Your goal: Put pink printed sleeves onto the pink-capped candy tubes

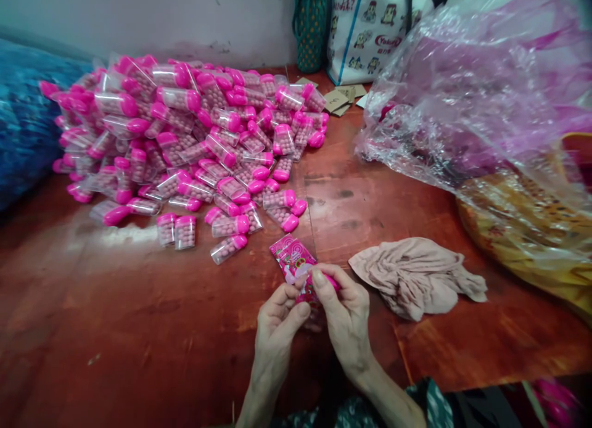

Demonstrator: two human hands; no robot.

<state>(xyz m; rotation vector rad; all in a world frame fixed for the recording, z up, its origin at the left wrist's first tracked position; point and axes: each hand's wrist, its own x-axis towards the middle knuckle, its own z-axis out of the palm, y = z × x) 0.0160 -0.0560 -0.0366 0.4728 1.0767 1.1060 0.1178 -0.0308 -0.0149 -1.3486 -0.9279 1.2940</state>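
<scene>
My left hand and my right hand meet low in the middle of the view, both pinched on a small pink candy container with a printed pink label sticking up from the fingers. The container's body is mostly hidden behind the fingers; a bit of its pink cap shows by my right thumb. A big heap of clear candy containers with pink caps lies farther back on the red-brown table. The nearest loose ones lie just beyond my left hand.
A crumpled beige cloth lies right of my hands. A large clear plastic bag with pink contents fills the right side, above a yellow sack. A blue bag sits at the left; a white printed bag stands at the back.
</scene>
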